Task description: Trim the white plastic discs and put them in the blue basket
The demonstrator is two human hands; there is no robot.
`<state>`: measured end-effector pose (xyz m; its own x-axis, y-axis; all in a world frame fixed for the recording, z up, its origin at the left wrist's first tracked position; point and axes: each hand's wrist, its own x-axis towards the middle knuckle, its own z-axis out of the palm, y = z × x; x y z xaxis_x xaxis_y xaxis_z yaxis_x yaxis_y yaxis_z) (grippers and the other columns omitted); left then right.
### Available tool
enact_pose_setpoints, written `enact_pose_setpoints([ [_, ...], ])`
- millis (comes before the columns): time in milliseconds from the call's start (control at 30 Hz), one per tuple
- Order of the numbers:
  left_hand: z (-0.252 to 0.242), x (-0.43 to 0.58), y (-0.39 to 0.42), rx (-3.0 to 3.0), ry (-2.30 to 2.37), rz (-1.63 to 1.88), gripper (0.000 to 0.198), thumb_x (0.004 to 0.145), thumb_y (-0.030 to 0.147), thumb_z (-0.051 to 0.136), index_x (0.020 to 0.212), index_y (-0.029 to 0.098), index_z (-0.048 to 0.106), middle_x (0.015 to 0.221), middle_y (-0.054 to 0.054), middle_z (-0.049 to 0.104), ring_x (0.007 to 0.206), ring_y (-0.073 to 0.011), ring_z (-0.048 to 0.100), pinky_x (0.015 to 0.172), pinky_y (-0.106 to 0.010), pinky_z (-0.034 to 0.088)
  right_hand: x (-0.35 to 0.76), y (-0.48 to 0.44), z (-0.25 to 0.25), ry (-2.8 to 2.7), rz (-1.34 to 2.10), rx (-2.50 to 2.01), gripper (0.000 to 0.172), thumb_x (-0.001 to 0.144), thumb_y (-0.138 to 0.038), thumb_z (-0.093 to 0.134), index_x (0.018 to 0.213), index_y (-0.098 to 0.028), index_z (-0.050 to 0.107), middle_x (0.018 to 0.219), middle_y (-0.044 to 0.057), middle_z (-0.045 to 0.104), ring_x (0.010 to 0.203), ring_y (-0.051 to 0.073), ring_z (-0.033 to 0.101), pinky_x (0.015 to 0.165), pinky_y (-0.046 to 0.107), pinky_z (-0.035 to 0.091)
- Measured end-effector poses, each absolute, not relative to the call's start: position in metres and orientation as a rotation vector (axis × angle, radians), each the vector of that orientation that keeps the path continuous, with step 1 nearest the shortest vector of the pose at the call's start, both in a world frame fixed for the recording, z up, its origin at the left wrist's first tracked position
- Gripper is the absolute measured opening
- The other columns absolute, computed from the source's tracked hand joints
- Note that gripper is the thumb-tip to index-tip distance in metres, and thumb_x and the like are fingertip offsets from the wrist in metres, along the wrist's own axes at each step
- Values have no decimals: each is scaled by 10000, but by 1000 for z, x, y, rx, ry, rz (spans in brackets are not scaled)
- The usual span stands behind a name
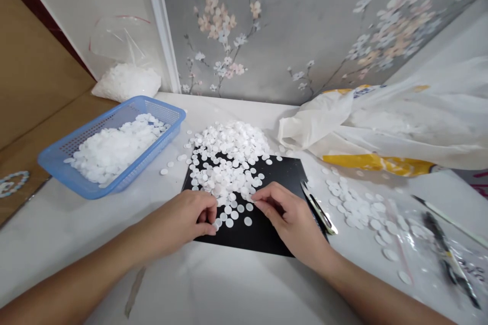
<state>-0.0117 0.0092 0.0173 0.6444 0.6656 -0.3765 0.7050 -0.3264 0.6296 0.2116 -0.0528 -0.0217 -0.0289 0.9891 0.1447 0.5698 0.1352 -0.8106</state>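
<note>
The right hand (292, 218) brings thumb and forefinger close together at white discs (229, 180) heaped over a black board (247, 238); whether that grip holds one, I cannot tell. The left hand (183, 218) curls, its grip hidden. Rightward, a plastic bag (419, 134) is cut off.

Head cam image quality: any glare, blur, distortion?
Head view: bright glints on the clear plastic at lower right; the black-handled tool there looks smeared, cause unclear; wide-angle stretch shows toward the frame edges; discs spread on the black mat separate well, while the heap in the blue basket washes together.
</note>
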Motion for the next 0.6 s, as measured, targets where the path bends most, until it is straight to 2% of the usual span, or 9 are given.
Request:
enact_pose_setpoints([
  [167,19,-13,10,2151,1012,-3,120,769,173,579,676,191,505,697,40,549,640,-116,483,549,-215,309,211,-55,-24,-1800,797,-1527,150,842,-305,631,730,-207,618,706,-14,564,559,113,497,511,232,389],
  [300,21,-15,10,2302,924,30,161,793,57,482,696,186,489,760,32,544,692,-112,493,602,-216,321,209,-57,-26,-1945,784,-1551,56,794,-235,688,771,-219,639,763,-22,564,560,102,513,530,234,397],
  [467,22,-25,15,2271,800,-29,235,796,18,428,724,193,567,807,9,579,735,-124,536,631,-219,349,208,-57,-25,-1985,766,-1570,73,786,-213,684,747,-223,624,751,-24,560,581,111,536,542,235,413],
  [600,25,-26,18,2258,925,44,230,828,48,389,797,199,560,837,2,603,760,-139,542,645,-234,356,210,-57,-25,-1934,796,-1509,136,885,-228,520,785,-226,612,789,0,610,643,133,579,596,248,452],
])
